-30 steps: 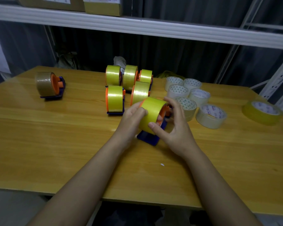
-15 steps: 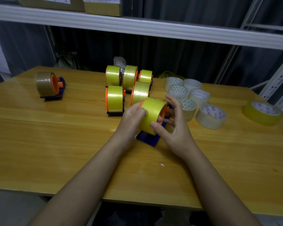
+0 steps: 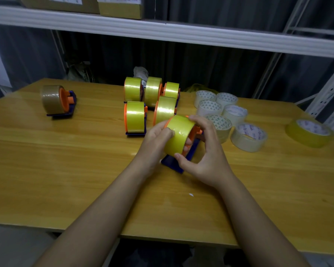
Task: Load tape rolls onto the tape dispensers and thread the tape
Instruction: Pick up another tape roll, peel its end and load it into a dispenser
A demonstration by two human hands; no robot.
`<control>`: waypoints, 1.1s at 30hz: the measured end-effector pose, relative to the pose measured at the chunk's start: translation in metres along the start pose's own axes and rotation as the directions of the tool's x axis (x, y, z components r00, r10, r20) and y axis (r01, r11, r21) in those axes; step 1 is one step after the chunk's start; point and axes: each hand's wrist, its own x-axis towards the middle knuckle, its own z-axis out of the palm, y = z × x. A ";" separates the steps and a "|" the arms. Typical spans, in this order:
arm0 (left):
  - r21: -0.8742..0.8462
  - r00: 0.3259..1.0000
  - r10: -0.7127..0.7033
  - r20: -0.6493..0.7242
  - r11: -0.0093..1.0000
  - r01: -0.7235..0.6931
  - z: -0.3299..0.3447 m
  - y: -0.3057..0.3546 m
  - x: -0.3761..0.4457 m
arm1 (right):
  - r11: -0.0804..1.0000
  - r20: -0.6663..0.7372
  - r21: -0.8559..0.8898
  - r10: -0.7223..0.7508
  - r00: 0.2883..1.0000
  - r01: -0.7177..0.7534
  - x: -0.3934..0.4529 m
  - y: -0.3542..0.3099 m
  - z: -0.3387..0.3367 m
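Yellow tape roll [image 3: 178,134] sits on the blue dispenser [image 3: 175,162], mid-table, gripped by left hand [image 3: 155,140] on the near face and right hand [image 3: 204,149] curled round the far side. Probably hunting the tape end, so best to turn slowly, thumb feeling for the seam. Tight behind: loaded dispensers [image 3: 135,117] and loose rolls [image 3: 248,136] close by. Plenty of bare table [image 3: 66,170] toward the near edge.

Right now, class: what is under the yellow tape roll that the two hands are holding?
Under the yellow tape roll a blue dispenser base rests on the table. The left hand and right hand cover most of the dispenser.
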 end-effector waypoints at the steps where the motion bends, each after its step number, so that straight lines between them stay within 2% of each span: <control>1: 0.006 1.000 0.000 0.001 1.000 0.000 -0.001 0.000 0.000 | 1.000 0.005 0.000 0.001 1.000 -0.001 0.000 0.000 0.000; 9: 0.050 1.000 0.004 -0.027 0.999 -0.003 -0.003 -0.002 0.001 | 0.999 0.013 -0.007 0.033 0.999 -0.033 -0.001 0.001 0.000; 12: 0.121 0.999 0.035 -0.035 0.992 -0.030 -0.002 -0.004 0.002 | 1.000 -0.153 -0.005 -0.016 0.988 0.016 0.000 0.000 0.000; 15: 0.172 0.998 0.064 -0.004 0.983 -0.062 -0.002 -0.008 0.001 | 0.981 -0.281 -0.154 -0.158 0.947 0.118 0.002 0.001 -0.003; 18: 0.198 0.995 0.092 0.036 0.975 -0.098 -0.004 -0.011 0.000 | 0.966 -0.248 -0.202 -0.213 0.945 0.164 0.001 0.004 -0.009; 22: 0.245 0.993 0.085 0.079 0.964 -0.102 -0.004 -0.015 0.000 | 0.983 -0.133 -0.130 -0.145 0.980 0.128 0.000 0.008 -0.022; 25: 0.309 0.990 0.060 0.125 0.946 -0.096 -0.005 -0.018 0.001 | 0.987 -0.118 -0.116 -0.123 0.985 0.110 0.000 0.010 -0.026; 30: 0.289 0.988 0.025 0.152 0.955 -0.069 -0.006 -0.018 0.002 | 0.996 -0.101 -0.065 -0.073 0.992 0.066 0.000 0.009 -0.028; 33: 0.292 0.989 0.003 0.148 0.955 -0.047 -0.008 -0.019 0.001 | 0.995 -0.063 -0.097 -0.042 0.997 0.036 0.000 0.008 -0.023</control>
